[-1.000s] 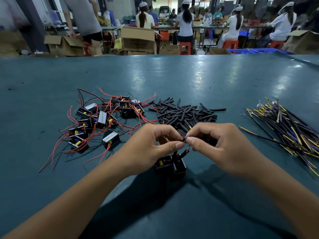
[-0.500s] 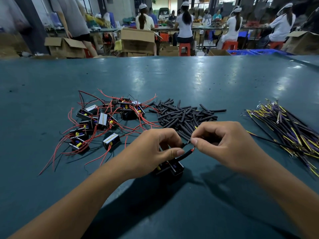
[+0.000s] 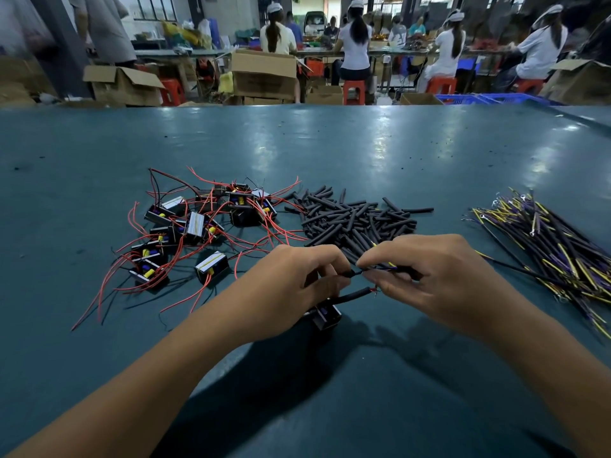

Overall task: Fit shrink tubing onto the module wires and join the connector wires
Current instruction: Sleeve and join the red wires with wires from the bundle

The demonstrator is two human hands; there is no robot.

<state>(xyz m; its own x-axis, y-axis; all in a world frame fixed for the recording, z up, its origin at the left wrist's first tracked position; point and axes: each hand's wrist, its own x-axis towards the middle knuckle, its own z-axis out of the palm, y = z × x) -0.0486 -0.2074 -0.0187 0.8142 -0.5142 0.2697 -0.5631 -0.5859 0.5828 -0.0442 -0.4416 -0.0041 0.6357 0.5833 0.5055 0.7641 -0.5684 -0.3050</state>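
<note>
Lowered, module (image 3: 325, 317) hangs under left grip (image 3: 291, 285); both grips (image 3: 439, 276) pinch wires

Glossy tabletop, matt tubing, plastic-sheathed wires

The teal table (image 3: 363, 143) is smooth and glossy, mirroring the lamps. The black shrink-tubing pieces (image 3: 357, 216) look matt and rubbery. The red module wires (image 3: 281, 234) and the yellow-and-purple connector wires (image 3: 562, 246) have smooth plastic insulation; the boxes (image 3: 264, 64) behind are plain brown cardboard.

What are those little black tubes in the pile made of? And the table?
The black tubes look like soft matte plastic or rubber: dull and flattened in places, so probably bendy. The table looks like a hard top with smooth teal paint or coating, since the lamps leave shiny patches on it. What lies under the coating cannot be seen.
</note>
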